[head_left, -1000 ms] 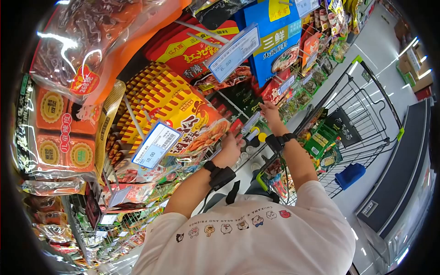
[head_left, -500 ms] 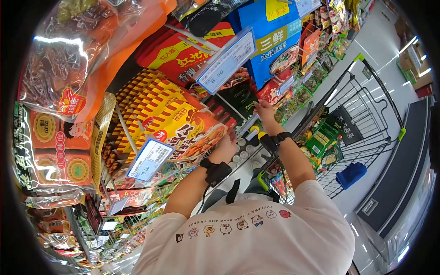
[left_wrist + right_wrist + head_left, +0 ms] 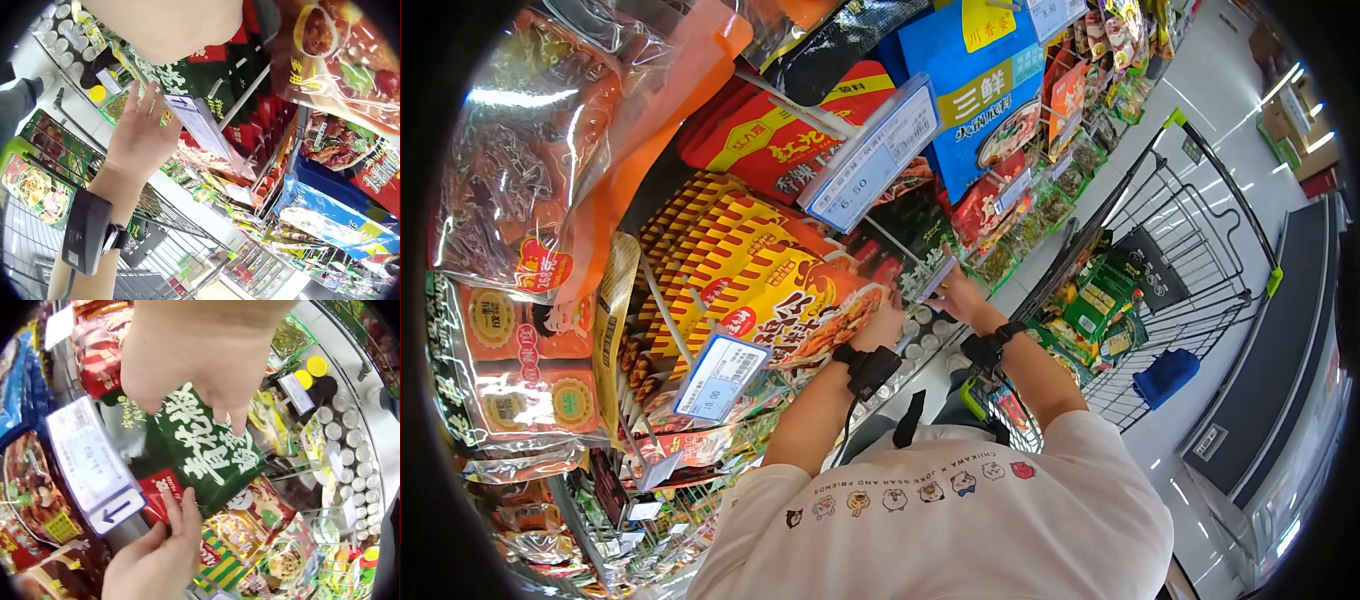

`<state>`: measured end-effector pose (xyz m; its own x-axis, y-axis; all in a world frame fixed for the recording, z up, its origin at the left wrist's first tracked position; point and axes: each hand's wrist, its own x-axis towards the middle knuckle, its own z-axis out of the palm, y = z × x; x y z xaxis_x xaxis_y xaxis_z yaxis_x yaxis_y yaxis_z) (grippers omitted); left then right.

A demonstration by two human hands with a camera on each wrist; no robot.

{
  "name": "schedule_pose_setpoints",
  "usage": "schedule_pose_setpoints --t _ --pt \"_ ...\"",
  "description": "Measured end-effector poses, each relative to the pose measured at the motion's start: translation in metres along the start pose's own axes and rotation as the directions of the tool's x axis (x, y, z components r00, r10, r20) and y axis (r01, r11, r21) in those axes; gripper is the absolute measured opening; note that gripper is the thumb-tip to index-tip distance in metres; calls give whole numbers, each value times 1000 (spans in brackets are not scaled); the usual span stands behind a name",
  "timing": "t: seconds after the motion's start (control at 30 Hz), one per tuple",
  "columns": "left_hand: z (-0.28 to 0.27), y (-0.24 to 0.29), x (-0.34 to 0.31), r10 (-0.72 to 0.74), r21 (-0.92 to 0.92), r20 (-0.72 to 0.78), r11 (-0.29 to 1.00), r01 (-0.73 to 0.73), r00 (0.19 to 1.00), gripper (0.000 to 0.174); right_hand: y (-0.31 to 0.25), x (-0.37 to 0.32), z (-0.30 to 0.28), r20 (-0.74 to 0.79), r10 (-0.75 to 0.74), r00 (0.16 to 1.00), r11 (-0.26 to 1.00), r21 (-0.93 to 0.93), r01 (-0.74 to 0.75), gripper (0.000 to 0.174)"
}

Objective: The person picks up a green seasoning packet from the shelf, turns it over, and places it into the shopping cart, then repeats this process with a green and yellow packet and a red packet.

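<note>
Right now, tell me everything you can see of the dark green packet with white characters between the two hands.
The dark green packet looks like glossy plastic film, printed with large white characters that run slantwise. A red patch seems to form its lower corner. It sits tilted, beside a clear price tag. The right hand covers its top, with fingertips on the front; whether it grips is unclear. The left hand touches the red corner with straight fingers.

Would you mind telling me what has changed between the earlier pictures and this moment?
The right hand has come down to a dark green packet, closer to the left hand. The left hand stays by the red packet; the shopping cart stands as before.
</note>
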<state>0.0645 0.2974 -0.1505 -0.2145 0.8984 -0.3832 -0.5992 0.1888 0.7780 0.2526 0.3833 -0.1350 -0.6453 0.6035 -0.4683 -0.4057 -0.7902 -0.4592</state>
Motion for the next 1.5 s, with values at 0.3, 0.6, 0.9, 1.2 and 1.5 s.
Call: schedule_pose_setpoints --t 0.3,0.6,0.9,1.2,1.5 --pt "-12 -11 20 252 500 16 836 -226 968 47 0 29 12 59 11 998 995 100 -17 58" --pt "-2 15 0 302 800 58 556 -225 951 60 24 82 2 106 -80 991 993 96 70 65" --pt "22 44 -31 54 776 580 -340 -531 813 25 21 54 -1 87 -74 993 994 81 67 52" --pt "83 38 -27 -75 369 -239 915 162 968 47 34 7 -3 -27 -153 988 987 -45 152 26" --pt "91 -5 -72 -286 49 -248 950 307 926 31 60 -120 -32 -271 -404 874 884 -364 295 27"
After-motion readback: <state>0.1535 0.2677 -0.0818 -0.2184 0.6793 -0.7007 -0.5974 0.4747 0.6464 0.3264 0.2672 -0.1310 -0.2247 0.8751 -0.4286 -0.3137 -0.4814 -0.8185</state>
